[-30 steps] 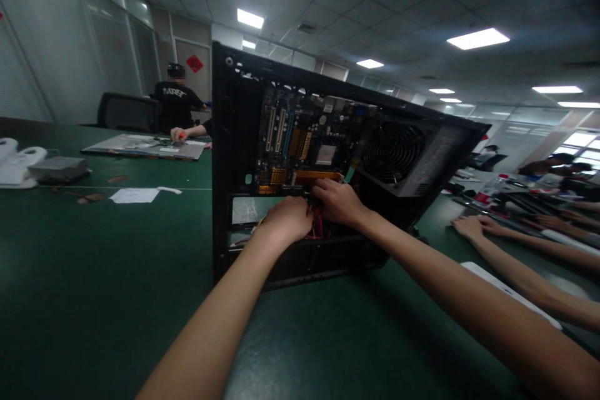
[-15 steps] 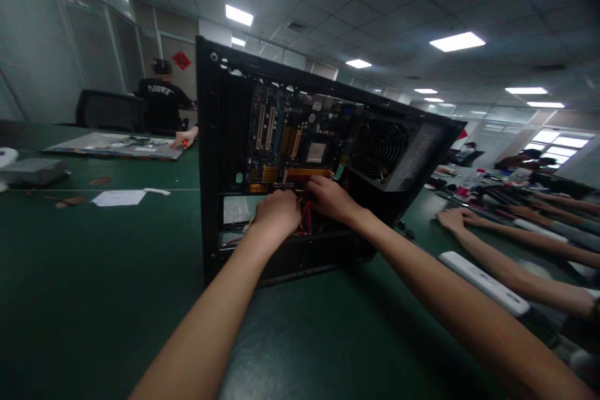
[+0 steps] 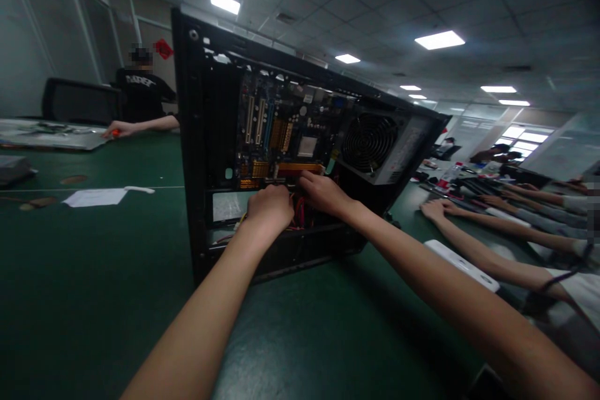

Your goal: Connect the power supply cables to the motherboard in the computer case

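Observation:
An open black computer case (image 3: pixel 290 253) stands on the green table with its inside facing me. My left hand (image 3: pixel 270 209) is closed at the lower edge of the motherboard (image 3: pixel 274 128), its fingertips hidden behind the knuckles. Close beside it, my right hand (image 3: pixel 323 192) is bent in a pinch just under the orange memory slots (image 3: pixel 295 169). What either hand grips cannot be made out. Red and yellow cables (image 3: pixel 300 215) bunch between and below the hands. The power supply (image 3: pixel 375 144), with its round fan grille, sits at the upper right of the case.
White paper (image 3: pixel 96 197) lies left of the case. Farther back, another person's hand (image 3: pixel 117 129) holds something orange by a flat panel (image 3: pixel 56 136). At right are other people's arms (image 3: pixel 473 244), a white power strip (image 3: pixel 462 264) and a bottle (image 3: pixel 449 176).
My view has shifted, so the case and both hands appear slightly farther left. The hands stay at the same spot in the case. The other person's hand with the orange thing has moved left.

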{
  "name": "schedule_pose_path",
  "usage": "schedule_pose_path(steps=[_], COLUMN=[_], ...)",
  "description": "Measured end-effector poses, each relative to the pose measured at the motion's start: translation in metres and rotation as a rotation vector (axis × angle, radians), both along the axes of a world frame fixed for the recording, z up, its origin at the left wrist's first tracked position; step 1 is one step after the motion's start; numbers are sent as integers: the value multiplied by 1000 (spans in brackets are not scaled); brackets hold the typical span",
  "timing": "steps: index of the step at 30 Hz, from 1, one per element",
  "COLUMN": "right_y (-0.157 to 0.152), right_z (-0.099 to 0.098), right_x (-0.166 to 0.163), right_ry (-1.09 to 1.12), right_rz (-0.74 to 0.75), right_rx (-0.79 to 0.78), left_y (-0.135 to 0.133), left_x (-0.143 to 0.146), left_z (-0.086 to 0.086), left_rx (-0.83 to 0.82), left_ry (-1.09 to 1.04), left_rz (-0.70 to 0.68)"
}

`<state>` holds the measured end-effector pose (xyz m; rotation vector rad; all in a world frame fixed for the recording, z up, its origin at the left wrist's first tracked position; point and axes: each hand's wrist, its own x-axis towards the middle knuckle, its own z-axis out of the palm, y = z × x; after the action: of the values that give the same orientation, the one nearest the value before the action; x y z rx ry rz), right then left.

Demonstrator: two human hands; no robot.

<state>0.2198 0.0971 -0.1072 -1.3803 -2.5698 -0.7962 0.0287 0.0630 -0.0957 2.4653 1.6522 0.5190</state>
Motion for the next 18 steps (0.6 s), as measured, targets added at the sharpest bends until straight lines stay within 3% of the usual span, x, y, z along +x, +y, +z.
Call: schedule_pose_path(steps=[18], right_y=[-6], right_z=[8], right_x=[-12], right_ry=[-126], right_rz=[-42], right_rx=[-25], left_y=[-2], left_x=[1], left_z=[0], left_rx=[0], left_ry=[1], left_rz=[16])
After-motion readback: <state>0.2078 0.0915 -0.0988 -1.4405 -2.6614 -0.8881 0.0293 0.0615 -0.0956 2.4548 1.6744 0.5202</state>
